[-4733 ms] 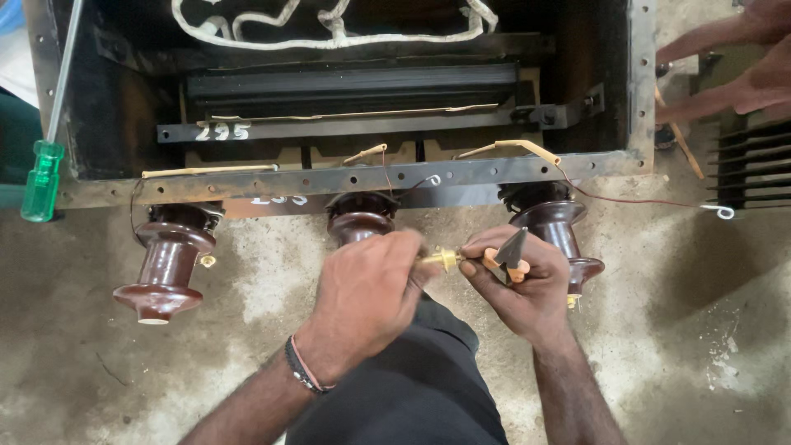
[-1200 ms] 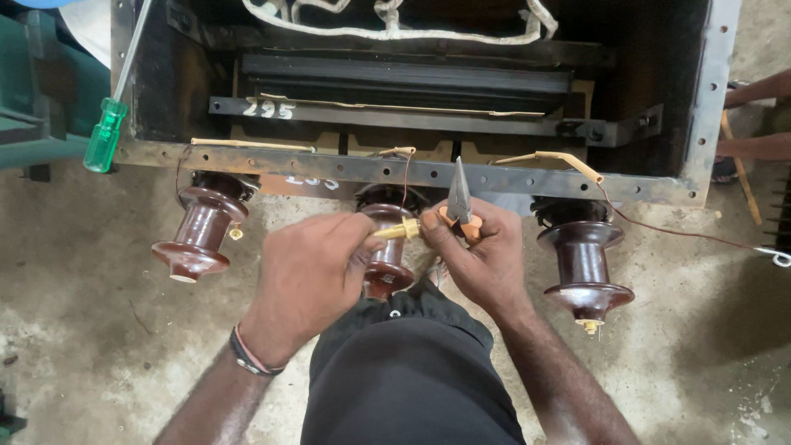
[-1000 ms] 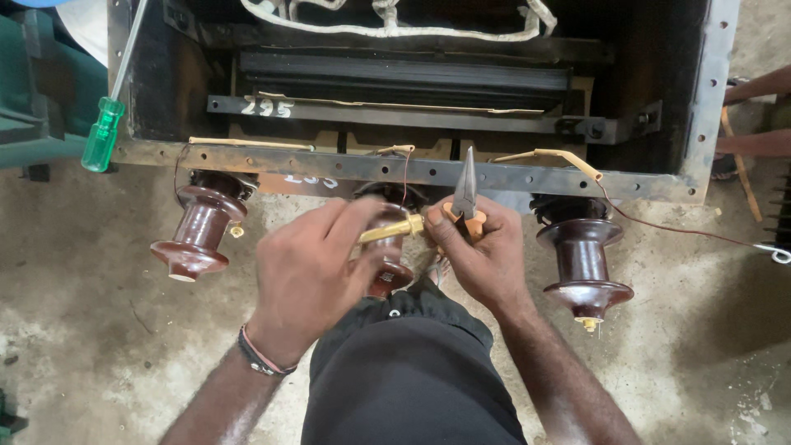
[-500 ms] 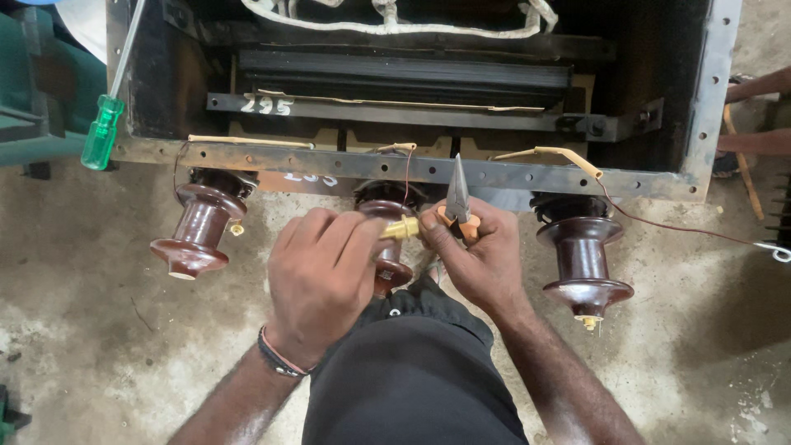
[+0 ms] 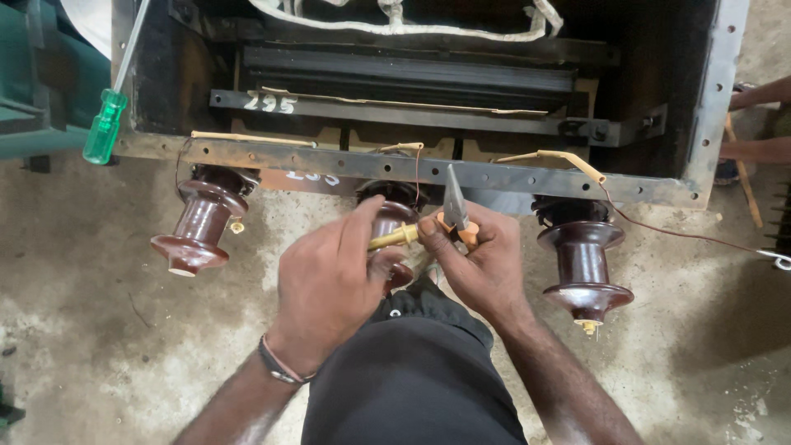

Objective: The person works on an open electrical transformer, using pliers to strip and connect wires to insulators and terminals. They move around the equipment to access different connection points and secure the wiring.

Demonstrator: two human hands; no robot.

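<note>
Left hand [image 5: 329,284] pinching a yellow sleeved wire [image 5: 394,238] over the middle brown insulator [image 5: 394,221], right hand [image 5: 476,265] just beside it, closed around orange-handled pliers [image 5: 456,209]

Your left hand [image 5: 329,284] and right hand [image 5: 478,264] cover most of the middle brown insulator [image 5: 394,218]. Left of it, the green screwdriver [image 5: 105,124] loses its shaft at the top edge.

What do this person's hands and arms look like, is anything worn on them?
Both forearms are bare, with no sleeves and no gloves in view. The left hand has a thin band of dark and light strands around its wrist. The right hand shows no ring, watch or band.
</note>
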